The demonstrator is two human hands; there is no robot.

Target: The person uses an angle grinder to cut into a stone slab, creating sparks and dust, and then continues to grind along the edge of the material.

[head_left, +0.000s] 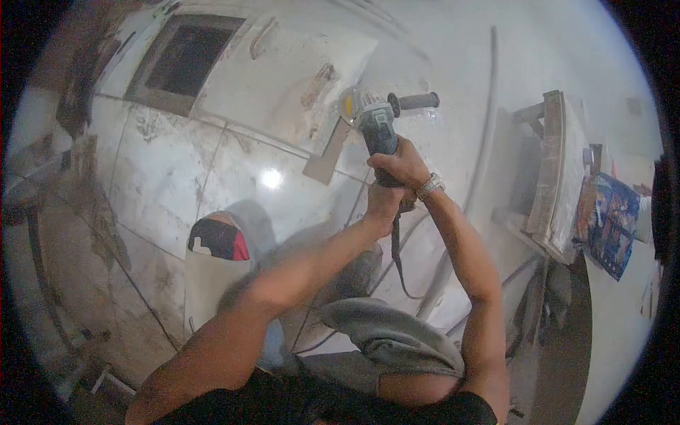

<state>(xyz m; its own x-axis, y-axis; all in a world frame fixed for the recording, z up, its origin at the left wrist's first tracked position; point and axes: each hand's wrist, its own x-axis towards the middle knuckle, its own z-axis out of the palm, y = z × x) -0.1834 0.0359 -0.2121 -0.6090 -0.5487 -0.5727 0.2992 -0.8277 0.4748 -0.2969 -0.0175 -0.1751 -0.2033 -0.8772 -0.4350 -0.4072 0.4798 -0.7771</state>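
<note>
Left hand [384,207], right hand [405,164] gripping grinder [378,131] — any lettering on casing [375,113] seemingly too blurred.

No readable text or labels.

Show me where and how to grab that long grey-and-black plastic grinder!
Probably wrap one hand round the grinder at its slim rear, from behind, the other round its black rod-shaped side handle, from the right: it sticks out, away from the yellow disc.
</note>
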